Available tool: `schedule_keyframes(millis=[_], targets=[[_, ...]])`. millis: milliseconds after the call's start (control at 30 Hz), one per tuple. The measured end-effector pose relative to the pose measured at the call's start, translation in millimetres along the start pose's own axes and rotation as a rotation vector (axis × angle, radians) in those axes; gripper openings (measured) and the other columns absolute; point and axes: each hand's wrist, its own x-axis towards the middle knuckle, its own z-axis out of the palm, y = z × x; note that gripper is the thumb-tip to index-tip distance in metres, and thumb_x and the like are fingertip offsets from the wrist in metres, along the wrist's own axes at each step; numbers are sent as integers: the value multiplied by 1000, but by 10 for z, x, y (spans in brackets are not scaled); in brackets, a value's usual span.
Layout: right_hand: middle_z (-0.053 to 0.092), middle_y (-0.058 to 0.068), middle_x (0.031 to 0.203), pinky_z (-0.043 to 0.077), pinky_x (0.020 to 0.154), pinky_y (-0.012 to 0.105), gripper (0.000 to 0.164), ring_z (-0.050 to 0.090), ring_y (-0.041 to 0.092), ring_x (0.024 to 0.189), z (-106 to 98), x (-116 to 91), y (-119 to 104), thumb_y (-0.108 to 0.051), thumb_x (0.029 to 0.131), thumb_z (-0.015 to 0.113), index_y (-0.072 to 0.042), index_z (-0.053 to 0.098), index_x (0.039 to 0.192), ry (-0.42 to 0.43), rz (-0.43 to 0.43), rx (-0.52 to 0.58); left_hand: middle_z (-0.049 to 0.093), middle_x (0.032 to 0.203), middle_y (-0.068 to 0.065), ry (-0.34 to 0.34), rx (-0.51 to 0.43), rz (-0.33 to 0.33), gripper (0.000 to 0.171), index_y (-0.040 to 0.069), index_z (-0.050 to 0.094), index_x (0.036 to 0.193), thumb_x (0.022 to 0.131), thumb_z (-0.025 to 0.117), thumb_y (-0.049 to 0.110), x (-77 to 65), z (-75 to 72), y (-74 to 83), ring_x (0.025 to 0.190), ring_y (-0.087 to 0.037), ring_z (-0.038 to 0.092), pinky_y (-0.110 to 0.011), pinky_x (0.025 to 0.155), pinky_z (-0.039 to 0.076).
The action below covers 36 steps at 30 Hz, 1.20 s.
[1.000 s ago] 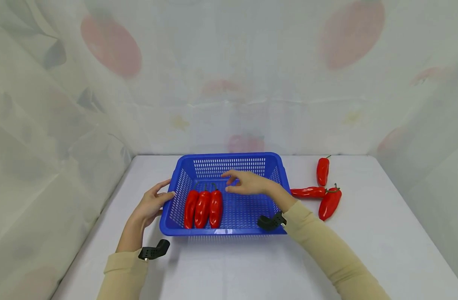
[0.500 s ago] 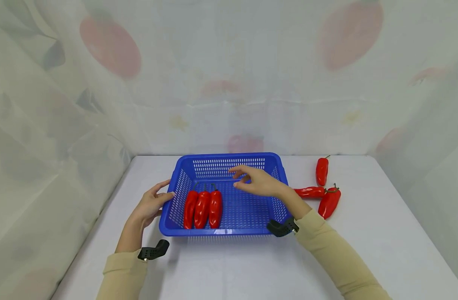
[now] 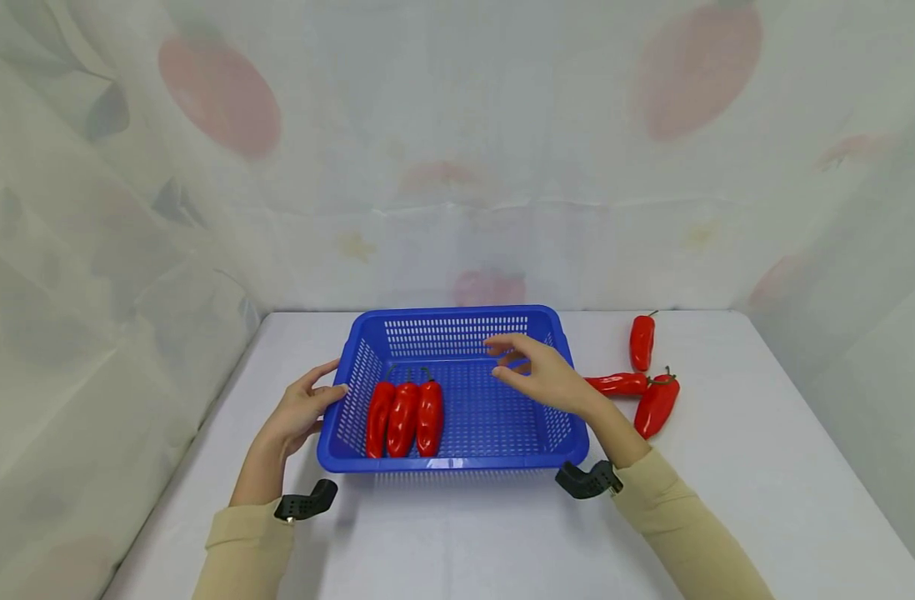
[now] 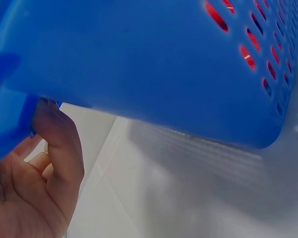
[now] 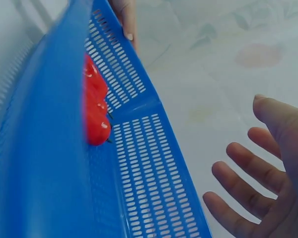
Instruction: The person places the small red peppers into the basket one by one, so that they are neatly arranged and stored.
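In the head view my left hand [image 3: 300,410] holds the left rim of a blue plastic basket [image 3: 457,463]; the left wrist view has its curled fingers under that rim. Three red peppers with green stems lie side by side in the basket's left half, the rightmost pepper [image 3: 430,418] nearest the middle. Over the basket's right side hovers my right hand [image 3: 540,372], holding nothing. Its fingers [image 5: 251,201] are spread and loosely bent in the right wrist view, apart from the basket wall [image 5: 154,173].
Right of the basket, three more red peppers lie on the white table [image 3: 442,542]: one at the back [image 3: 642,342], a sideways pepper [image 3: 621,384] partly hidden by the basket, and a slanted pepper [image 3: 657,406] touching it. A patterned curtain [image 3: 442,233] stands behind.
My right hand has moved to the right above the basket, away from the three peppers inside, and its fingers have spread a little. The left hand, basket and peppers stay put.
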Motion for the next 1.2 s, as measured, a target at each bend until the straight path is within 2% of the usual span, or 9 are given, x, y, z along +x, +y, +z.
schedule_keyframes(millis=[167,333,667,767,933,1033,1067,1167,1200], targets=[[55,5,124,49,89,44,43,57,22,107,-31,-125,75,-19,89,60,-13,48,130,80,-7,-14,62,106,-17,2,-6,-2,65,20,27,145,89,60,25,1,-6,-10,82,-24,66,-44,72,55],[55,6,124,49,89,45,44,56,22,108,-102,-245,120,-15,89,60,-15,47,131,155,22,-21,60,110,-20,6,-2,-7,66,21,27,145,89,61,26,-5,-10,-13,83,-24,66,-44,72,55],[55,9,123,48,90,47,43,54,25,111,-304,-494,245,-18,90,58,-15,46,132,298,74,-5,60,111,-21,8,-2,-11,65,21,28,145,89,61,27,-2,-13,-4,83,-24,66,-43,72,55],[56,8,123,49,89,40,42,55,23,111,-349,-574,315,-20,92,57,-17,47,132,351,99,-26,59,112,-21,8,-3,-15,65,22,28,145,89,61,27,2,-12,-8,83,-24,66,-43,72,55],[57,9,123,45,84,13,41,57,25,109,-414,-699,405,-15,91,57,-15,48,131,442,92,-37,60,111,-20,5,1,-16,65,21,28,145,89,61,26,4,-7,-1,82,-24,67,-43,72,56],[56,10,124,42,82,7,42,56,25,109,-451,-763,456,-16,92,56,-15,47,132,483,116,-39,61,111,-20,3,2,-15,65,21,28,144,89,61,25,7,-7,6,81,-24,67,-43,71,56],[56,9,124,42,82,7,42,56,25,110,-463,-784,475,-18,92,56,-15,46,133,495,131,-43,61,110,-19,2,5,-14,65,21,28,145,89,61,25,7,-8,7,81,-24,67,-43,71,56],[55,9,126,48,90,26,44,53,24,112,-497,-852,563,-22,92,55,-17,44,135,526,181,-46,61,110,-19,2,10,-16,64,21,28,145,89,61,25,7,-6,8,81,-24,67,-43,71,56],[55,8,126,48,90,27,45,53,22,112,-506,-879,692,-22,92,56,-17,44,135,543,172,-25,61,109,-19,4,11,-17,64,21,29,144,89,61,24,6,-5,7,81,-24,67,-43,71,56]])
